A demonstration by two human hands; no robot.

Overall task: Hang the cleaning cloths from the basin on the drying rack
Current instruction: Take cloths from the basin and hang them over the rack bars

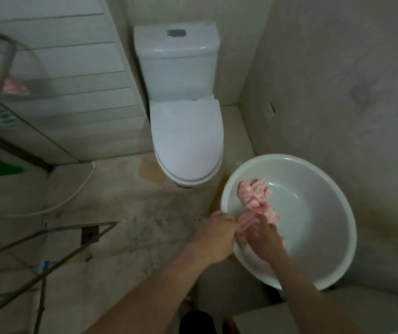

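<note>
A white basin (313, 213) stands on the floor by the right wall, near the toilet (185, 131). A pink cloth (255, 196) lies inside it, along the left side. The left hand (219, 235) has its grip closed tight on the near end of the cloth, at the rim. The right hand (263, 239) rests on the cloth, but it is blurred and I cannot tell its grip. The drying rack (77, 227) stands well apart, at the left edge of the floor.

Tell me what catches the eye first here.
A white toilet stands dead centre against the back wall. At lower right, the left hand and right hand meet on a pink cloth in a white basin. A metal rack edges in at left.
</note>
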